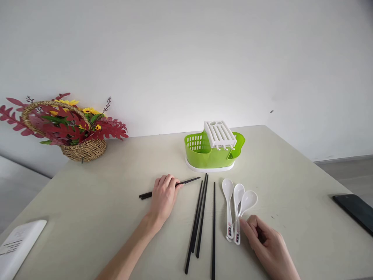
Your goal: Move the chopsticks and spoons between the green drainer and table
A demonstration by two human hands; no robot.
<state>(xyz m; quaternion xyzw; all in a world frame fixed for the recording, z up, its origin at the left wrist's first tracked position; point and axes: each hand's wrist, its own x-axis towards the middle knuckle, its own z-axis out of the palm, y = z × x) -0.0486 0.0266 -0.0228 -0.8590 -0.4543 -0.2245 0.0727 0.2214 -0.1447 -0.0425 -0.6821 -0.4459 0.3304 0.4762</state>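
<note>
My left hand (165, 194) is closed around a pair of black chopsticks (189, 181), which lie slanted low over the table, sticking out on both sides of it. To its right, several more black chopsticks (200, 217) lie lengthwise on the table, one (214, 229) a little apart. Beside them are white spoons: a left one (228, 190), a middle one (239, 191) and a right one (249, 200), their handles close together or overlapping. My right hand (266, 243) rests with curled fingers at the handles, thumb tip at their edge; I see nothing held in it.
Behind the chopsticks stands a green utensil basket (201, 157) with a white slotted top (220, 134). A wicker basket of artificial flowers (84, 149) is at the back left. A white object (25, 243) lies front left, and a black phone (354, 210) at the right edge.
</note>
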